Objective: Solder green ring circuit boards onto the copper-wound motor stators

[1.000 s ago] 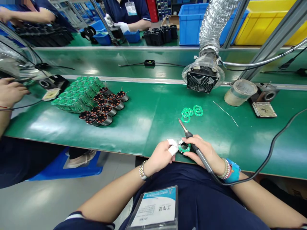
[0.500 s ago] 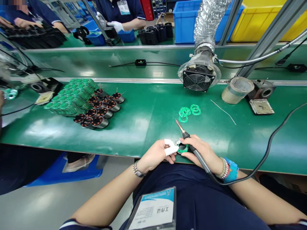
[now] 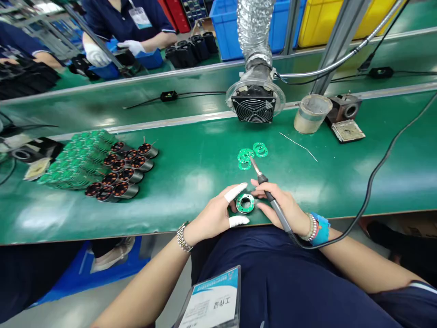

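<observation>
A round part topped with a green ring-shaped circuit board (image 3: 239,206) sits at the bench's near edge, between my hands. My left hand (image 3: 213,214), with white covers on thumb and forefinger, is open around its left side, fingers apart. In my right hand (image 3: 290,207) is a soldering iron (image 3: 279,210), its tip pointing up and left, near the loose green ring boards (image 3: 261,149). The free fingers of that hand are spread beside the round part's right side. Whether any finger touches the part I cannot tell.
At left stand copper-wound motor parts (image 3: 126,189) beside stacked green boards (image 3: 77,157). A fan on a foil duct (image 3: 254,108) hangs ahead. A solder wire (image 3: 298,145), a tub (image 3: 310,116) and an iron stand (image 3: 346,111) lie right. Co-workers sit across; the iron's cord (image 3: 372,191) loops right.
My left fingers have spread from their pinch at the ring board, and the round part now shows fully. The right hand still holds the soldering iron. The view has shifted and tilted.
</observation>
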